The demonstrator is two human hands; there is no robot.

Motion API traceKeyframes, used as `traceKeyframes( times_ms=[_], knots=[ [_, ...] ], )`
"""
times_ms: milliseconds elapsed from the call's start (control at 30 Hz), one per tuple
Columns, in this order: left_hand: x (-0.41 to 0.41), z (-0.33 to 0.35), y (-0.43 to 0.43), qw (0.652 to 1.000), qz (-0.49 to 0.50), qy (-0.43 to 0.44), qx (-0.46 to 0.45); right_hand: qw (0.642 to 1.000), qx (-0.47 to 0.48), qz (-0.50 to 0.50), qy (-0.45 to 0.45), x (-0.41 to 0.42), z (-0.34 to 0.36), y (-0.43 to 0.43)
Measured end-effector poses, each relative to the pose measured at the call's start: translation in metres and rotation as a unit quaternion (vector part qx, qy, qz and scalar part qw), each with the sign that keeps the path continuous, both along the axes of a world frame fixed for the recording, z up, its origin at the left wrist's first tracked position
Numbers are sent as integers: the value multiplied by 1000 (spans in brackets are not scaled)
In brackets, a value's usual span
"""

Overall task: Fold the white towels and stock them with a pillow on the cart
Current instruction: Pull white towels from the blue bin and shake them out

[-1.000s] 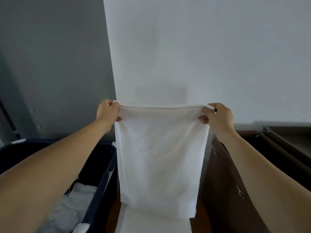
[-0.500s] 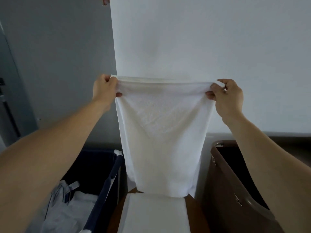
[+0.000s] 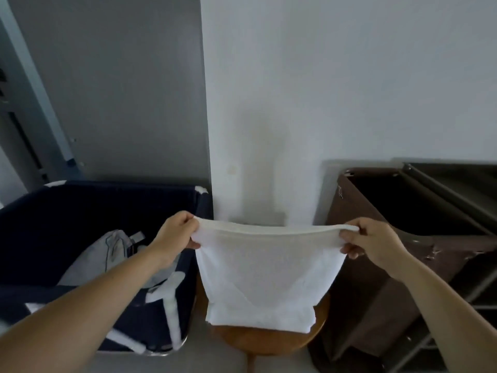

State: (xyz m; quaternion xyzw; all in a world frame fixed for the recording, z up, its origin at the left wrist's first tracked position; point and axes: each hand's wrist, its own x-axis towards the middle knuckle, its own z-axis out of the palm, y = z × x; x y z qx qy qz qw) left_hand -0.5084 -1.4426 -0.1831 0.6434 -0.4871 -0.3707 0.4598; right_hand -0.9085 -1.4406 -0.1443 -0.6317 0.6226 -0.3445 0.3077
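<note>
**White towel held stretched above a wooden stool**

A white towel [image 3: 269, 267] is held up by its top edge between two bare hands, in front of a pale wall [image 3: 336, 90]. Its left corner is pinched by the left hand [image 3: 176, 236], with the fingers curled over the hem and the thumb behind the cloth. Its right corner is gripped the same way by the right hand [image 3: 375, 244]. The top edge is drawn nearly taut and sags slightly in the middle. The towel's lower part is gathered on a round wooden stool [image 3: 269, 341], where a folded white layer is seen at the near edge. A dark blue laundry bin [image 3: 88, 200] is seen to the left, with crumpled pale linen [image 3: 107, 254] lying inside it. A brown fabric bin [image 3: 357, 265] on a metal-framed cart [image 3: 457, 189] is seen to the right. A grey panel [image 3: 121, 90] is seen at the far left.
</note>
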Motion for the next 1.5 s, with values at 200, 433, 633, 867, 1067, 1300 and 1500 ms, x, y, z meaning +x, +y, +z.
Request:
traceKeyframes(
  times_ms=[200, 433, 633, 867, 1067, 1300, 1500],
  knots=[
    [-2, -79, 27, 993, -23, 8, 114, 994, 86, -12, 71, 3, -77, 30],
    [-8, -109, -20, 988, -20, -15, 151, 990, 103, -32, 86, -1, -116, -21],
    [-18, -139, -130, 981, 28, -49, 188, 989, 129, -46, 57, 2, -159, -146],
    [-41, -217, -275, 959, 77, -113, 247, 978, 190, -89, 6, 8, -255, -296],
    [-52, -301, -339, 942, 123, -122, 287, 966, 214, -145, 10, 18, -343, -360],
    [-68, -365, -340, 950, 138, -149, 238, 951, 221, -210, 55, 26, -411, -353],
    [-53, -384, -332, 957, 74, -173, 220, 936, 261, -215, 94, 29, -411, -333]
  ],
)
